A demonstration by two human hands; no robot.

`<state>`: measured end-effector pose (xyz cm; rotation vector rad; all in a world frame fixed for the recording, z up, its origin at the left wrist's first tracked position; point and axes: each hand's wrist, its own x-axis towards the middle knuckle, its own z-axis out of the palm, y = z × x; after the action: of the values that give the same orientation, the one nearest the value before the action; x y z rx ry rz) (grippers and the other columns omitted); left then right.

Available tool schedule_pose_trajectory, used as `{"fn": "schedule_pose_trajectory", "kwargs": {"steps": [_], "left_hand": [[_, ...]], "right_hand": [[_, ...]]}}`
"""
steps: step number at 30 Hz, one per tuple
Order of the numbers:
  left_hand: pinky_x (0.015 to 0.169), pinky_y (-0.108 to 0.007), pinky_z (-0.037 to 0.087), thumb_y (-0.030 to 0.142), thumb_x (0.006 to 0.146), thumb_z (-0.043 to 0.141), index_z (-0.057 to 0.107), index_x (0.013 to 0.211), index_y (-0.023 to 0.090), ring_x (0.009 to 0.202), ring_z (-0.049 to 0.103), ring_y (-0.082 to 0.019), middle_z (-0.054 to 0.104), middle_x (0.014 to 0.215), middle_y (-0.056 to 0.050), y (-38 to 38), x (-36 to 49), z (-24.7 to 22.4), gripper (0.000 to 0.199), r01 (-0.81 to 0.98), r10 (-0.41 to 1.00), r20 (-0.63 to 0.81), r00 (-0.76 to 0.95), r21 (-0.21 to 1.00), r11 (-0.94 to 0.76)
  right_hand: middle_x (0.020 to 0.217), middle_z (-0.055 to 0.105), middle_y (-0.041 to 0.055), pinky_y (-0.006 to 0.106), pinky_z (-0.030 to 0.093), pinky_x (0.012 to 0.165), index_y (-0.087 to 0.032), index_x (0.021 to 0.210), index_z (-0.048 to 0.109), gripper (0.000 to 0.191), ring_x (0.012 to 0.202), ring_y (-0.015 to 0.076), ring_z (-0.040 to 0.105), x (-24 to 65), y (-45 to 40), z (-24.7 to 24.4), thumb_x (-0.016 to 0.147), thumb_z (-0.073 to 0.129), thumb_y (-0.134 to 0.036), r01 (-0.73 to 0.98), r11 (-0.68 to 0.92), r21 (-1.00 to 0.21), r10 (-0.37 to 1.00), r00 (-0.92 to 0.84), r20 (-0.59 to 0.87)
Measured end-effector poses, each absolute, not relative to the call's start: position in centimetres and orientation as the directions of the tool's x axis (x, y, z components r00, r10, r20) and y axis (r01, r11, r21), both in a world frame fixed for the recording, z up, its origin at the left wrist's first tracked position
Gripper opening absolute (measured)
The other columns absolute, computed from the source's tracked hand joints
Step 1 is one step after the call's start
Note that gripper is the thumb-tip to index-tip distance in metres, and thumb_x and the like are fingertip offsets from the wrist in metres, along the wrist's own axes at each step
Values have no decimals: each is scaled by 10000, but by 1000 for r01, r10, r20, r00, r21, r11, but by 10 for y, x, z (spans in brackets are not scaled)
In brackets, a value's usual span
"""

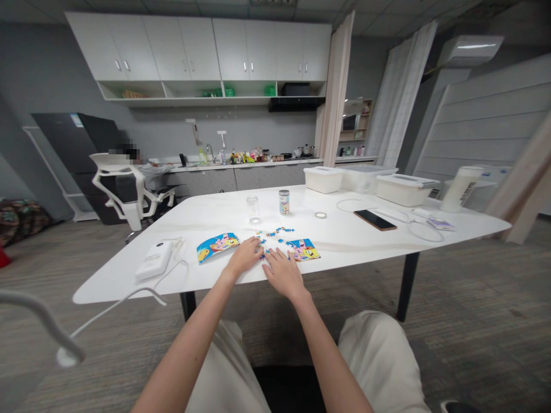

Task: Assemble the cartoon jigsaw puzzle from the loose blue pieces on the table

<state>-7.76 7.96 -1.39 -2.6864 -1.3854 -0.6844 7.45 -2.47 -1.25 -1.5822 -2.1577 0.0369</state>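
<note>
1. The left hand (245, 257) and right hand (282, 274) rest on a white stone-topped bench (109, 285); each grip is loosely curved, and whether either is clamped on anything cannot be told.
2. Small blue cardboard jigsaw pieces (275, 232) lie scattered just beyond the fingertips, between a blue-and-yellow cartoon puzzle section (218, 247) and a second cartoon puzzle section (305, 250).

1. White desk (206, 209), under the fingers (256, 246).
2. Blue puzzle pieces (275, 232) scattered just ahead of them.
3. SpongeBob picture card (218, 247) to their left, a second card (306, 250) to their right.
4. Clear glass (253, 209) and capped jar (283, 202) farther ahead.
5. Black smartphone (375, 219) well right.
</note>
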Motion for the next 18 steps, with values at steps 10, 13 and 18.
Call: {"fn": "schedule_pose_trajectory", "kwargs": {"steps": [10, 13, 18], "left_hand": [[1017, -358, 423, 236, 900, 435, 611, 1056, 136, 1130, 563, -224, 623, 1142, -133, 80, -79, -15, 255, 773, 752, 417, 510, 162, -613], [998, -358, 434, 230, 895, 439, 606, 1040, 136, 1109, 572, -225, 622, 1125, -133, 79, -78, -14, 241, 775, 755, 416, 507, 165, -611], [991, -369, 438, 228, 890, 441, 601, 1048, 125, 1093, 576, -232, 618, 1120, -143, 79, -78, -13, 247, 769, 757, 413, 507, 180, -613]], "right_hand": [[1462, 467, 88, 505, 200, 1146, -171, 1360, 512, 467, 1383, 252, 363, 74, -26, -11, 971, 336, -360, 902, 331, -278, 909, -227, 349], [1462, 466, 89, 510, 203, 1143, -171, 1355, 518, 465, 1382, 257, 364, 74, -26, -11, 972, 334, -360, 900, 333, -281, 910, -228, 347], [1461, 468, 96, 513, 213, 1139, -157, 1352, 519, 464, 1376, 262, 374, 74, -26, -11, 967, 345, -350, 899, 334, -282, 910, -230, 347]]}}
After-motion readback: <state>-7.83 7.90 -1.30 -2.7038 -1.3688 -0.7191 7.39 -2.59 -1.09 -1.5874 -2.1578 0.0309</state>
